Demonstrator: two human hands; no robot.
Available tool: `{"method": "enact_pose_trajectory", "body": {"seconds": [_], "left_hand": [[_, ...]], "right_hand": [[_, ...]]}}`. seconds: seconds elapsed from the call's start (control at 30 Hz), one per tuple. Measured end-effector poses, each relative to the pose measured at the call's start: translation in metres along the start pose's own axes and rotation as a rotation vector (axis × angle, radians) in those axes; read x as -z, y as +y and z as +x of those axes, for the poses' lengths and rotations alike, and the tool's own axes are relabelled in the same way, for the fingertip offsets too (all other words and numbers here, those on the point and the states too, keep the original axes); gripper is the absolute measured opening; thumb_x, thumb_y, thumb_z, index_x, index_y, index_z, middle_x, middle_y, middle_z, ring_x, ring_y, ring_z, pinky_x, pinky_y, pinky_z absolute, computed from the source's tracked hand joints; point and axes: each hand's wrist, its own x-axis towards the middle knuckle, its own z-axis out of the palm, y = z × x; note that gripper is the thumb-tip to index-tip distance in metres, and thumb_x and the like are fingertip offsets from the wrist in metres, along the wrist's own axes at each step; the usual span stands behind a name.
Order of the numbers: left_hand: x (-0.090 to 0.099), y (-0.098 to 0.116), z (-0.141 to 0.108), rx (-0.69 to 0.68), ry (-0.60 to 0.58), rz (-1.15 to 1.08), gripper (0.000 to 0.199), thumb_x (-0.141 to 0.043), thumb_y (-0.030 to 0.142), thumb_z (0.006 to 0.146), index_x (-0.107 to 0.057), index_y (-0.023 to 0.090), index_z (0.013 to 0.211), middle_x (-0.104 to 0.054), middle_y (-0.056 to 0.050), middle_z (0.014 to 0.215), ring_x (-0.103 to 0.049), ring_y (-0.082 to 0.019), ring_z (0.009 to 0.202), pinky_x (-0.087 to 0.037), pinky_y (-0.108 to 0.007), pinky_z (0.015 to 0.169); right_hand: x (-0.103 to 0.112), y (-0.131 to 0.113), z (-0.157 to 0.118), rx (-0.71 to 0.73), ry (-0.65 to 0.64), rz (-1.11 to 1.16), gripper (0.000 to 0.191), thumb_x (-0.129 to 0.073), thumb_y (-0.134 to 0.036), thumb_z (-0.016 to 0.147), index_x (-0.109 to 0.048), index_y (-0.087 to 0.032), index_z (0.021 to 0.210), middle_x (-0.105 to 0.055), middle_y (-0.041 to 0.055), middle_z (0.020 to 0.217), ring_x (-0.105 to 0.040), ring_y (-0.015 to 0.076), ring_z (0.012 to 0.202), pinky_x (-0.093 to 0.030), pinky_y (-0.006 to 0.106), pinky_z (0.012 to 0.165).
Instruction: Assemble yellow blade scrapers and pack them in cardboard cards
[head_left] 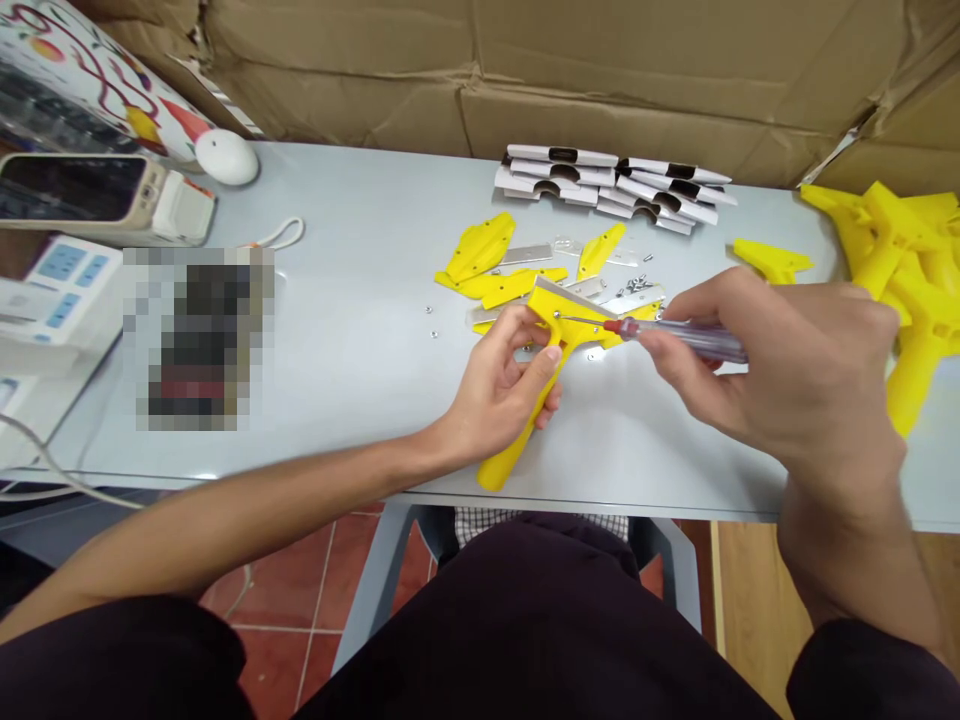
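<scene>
Left hand (491, 392) pinching the yellow scraper (516, 452) over the worktop (360, 310), right hand (799, 375) gripping the screwdriver (694, 340), tip at a screw hole (557, 315); the driver's apparent slant could make it slip toward the left hand.

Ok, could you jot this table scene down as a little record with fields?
Left-hand grip: around the stem of a yellow T-shaped plastic tool
Right-hand grip: on a translucent-handled screwdriver with a red collar
Screwdriver aim: toward a small metal fastener in the tool's head
Beyond: yellow flat plastic pieces, loose silvery screws
Farther back: stacked white cardboard sleeves
Right side: piled yellow plastic parts
</scene>
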Motion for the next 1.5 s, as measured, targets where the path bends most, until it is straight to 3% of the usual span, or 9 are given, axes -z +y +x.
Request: {"method": "enact_pose_trajectory", "body": {"seconds": [0.13, 0.27, 0.43, 0.73, 1.0, 1.13, 1.23, 1.37, 1.5], "left_hand": [[0.0002, -0.0001, 0.0, -0.016, -0.01, 0.001, 0.018, -0.064, 0.031, 0.106, -0.048, 0.023, 0.109, -0.06, -0.007, 0.125, -0.064, -0.003, 0.053, -0.054, -0.018, 0.039], [0.0002, -0.0009, 0.0, -0.015, -0.007, -0.001, 0.018, -0.063, 0.03, 0.106, -0.047, 0.024, 0.109, -0.06, -0.007, 0.126, -0.064, -0.002, 0.052, -0.054, -0.018, 0.038], [0.0001, -0.0006, 0.0, -0.007, 0.002, 0.006, 0.017, -0.063, 0.03, 0.106, -0.048, 0.023, 0.11, -0.06, -0.007, 0.125, -0.064, -0.003, 0.052, -0.054, -0.018, 0.038], [0.0, 0.0004, 0.0002, -0.007, -0.001, 0.023, 0.018, -0.063, 0.03, 0.106, -0.047, 0.023, 0.108, -0.06, -0.006, 0.123, -0.063, -0.003, 0.052, -0.053, -0.017, 0.038], [-0.0003, 0.0011, 0.0002, -0.014, -0.005, 0.017, 0.017, -0.063, 0.03, 0.106, -0.048, 0.023, 0.109, -0.058, -0.005, 0.123, -0.063, -0.003, 0.052, -0.053, -0.019, 0.038], [-0.0005, 0.001, 0.0002, -0.012, -0.001, 0.001, 0.016, -0.063, 0.029, 0.106, -0.048, 0.023, 0.108, -0.057, -0.005, 0.122, -0.064, -0.003, 0.051, -0.053, -0.019, 0.038], [-0.0004, 0.0012, 0.0002, -0.009, 0.001, 0.004, 0.017, -0.063, 0.03, 0.106, -0.047, 0.024, 0.107, -0.057, -0.004, 0.121, -0.064, -0.003, 0.051, -0.054, -0.019, 0.038], [-0.0002, 0.001, 0.0001, -0.016, -0.004, 0.012, 0.018, -0.064, 0.03, 0.106, -0.047, 0.023, 0.107, -0.058, -0.005, 0.121, -0.063, -0.003, 0.051, -0.054, -0.019, 0.037], [-0.0002, -0.0005, 0.0004, -0.023, -0.001, 0.003, 0.018, -0.064, 0.03, 0.106, -0.047, 0.023, 0.108, -0.057, -0.004, 0.121, -0.064, -0.003, 0.051, -0.053, -0.018, 0.037]], "right_hand": [[-0.0002, 0.0022, 0.0021, -0.016, -0.012, -0.013, 0.031, -0.062, -0.049, 0.103, -0.063, -0.023, 0.086, -0.057, -0.0057, 0.055, -0.051, 0.0153, 0.048, -0.027, 0.033, 0.052], [0.0015, 0.0013, 0.0039, -0.016, -0.027, 0.001, 0.026, -0.051, -0.035, 0.106, -0.062, -0.024, 0.085, -0.053, -0.0063, 0.054, -0.045, 0.0139, 0.047, -0.029, 0.032, 0.051], [0.0019, 0.0002, 0.0019, 0.06, -0.07, 0.049, 0.008, -0.057, -0.02, 0.102, -0.064, -0.024, 0.1, -0.071, -0.0017, 0.08, -0.063, 0.0151, 0.064, -0.036, 0.032, 0.057], [0.0058, -0.0005, 0.0016, -0.015, -0.153, 0.174, 0.018, -0.061, -0.016, 0.1, -0.069, -0.03, 0.108, -0.071, 0.0037, 0.108, -0.068, 0.0181, 0.083, -0.05, 0.03, 0.066], [0.0013, 0.0026, -0.0044, -0.073, -0.139, 0.066, 0.012, -0.063, -0.039, 0.105, -0.07, -0.03, 0.107, -0.074, -0.0045, 0.074, -0.069, 0.0186, 0.063, -0.043, 0.034, 0.062], [0.0009, 0.0023, -0.0038, -0.061, -0.123, 0.111, 0.012, -0.066, -0.03, 0.099, -0.066, -0.03, 0.112, -0.078, -0.005, 0.079, -0.071, 0.0189, 0.064, -0.042, 0.033, 0.061], [0.0004, 0.0028, -0.0024, -0.013, -0.073, 0.073, 0.006, -0.068, -0.033, 0.1, -0.067, -0.027, 0.1, -0.071, -0.0055, 0.068, -0.062, 0.0162, 0.055, -0.037, 0.032, 0.057], [0.0001, 0.0036, -0.0009, -0.008, -0.044, -0.008, 0.029, -0.069, -0.048, 0.101, -0.067, -0.025, 0.084, -0.052, -0.0067, 0.05, -0.049, 0.0144, 0.047, -0.029, 0.033, 0.053], [0.001, 0.0017, -0.0001, -0.029, -0.088, 0.068, 0.012, -0.068, -0.036, 0.095, -0.066, -0.025, 0.1, -0.062, -0.0069, 0.059, -0.057, 0.0158, 0.052, -0.034, 0.032, 0.055]]}}
